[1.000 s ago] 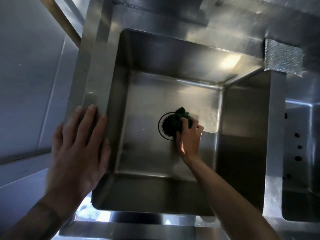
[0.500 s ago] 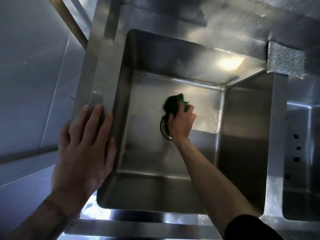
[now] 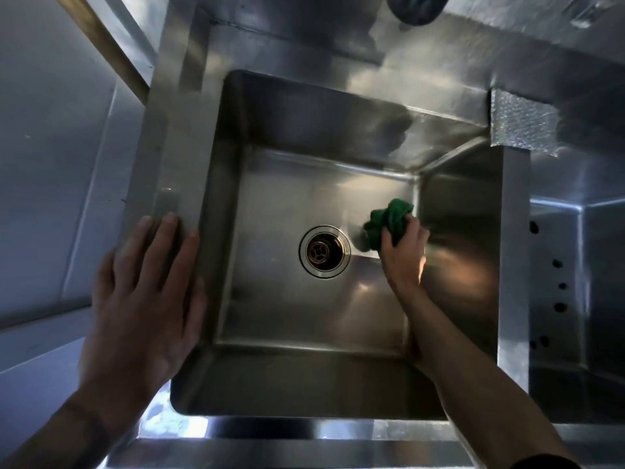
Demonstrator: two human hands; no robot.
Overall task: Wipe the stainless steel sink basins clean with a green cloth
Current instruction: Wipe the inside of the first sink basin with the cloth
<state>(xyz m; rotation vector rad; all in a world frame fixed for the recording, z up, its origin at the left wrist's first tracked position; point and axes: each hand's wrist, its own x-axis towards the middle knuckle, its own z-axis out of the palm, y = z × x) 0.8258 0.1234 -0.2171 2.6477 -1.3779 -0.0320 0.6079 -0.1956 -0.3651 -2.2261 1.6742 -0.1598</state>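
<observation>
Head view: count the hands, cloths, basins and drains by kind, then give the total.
Hands: 2, left hand, right hand
Cloths: 1, green cloth
Basins: 2, middle basin, side basin
Drains: 1, drain
Total: 6

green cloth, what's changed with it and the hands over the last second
The right hand, gripping the green cloth throughout, swept it off the drain, first toward the far side of the basin floor, then right to the foot of the right wall. The drain now lies fully uncovered. The left hand stayed flat on the sink's left rim.
</observation>
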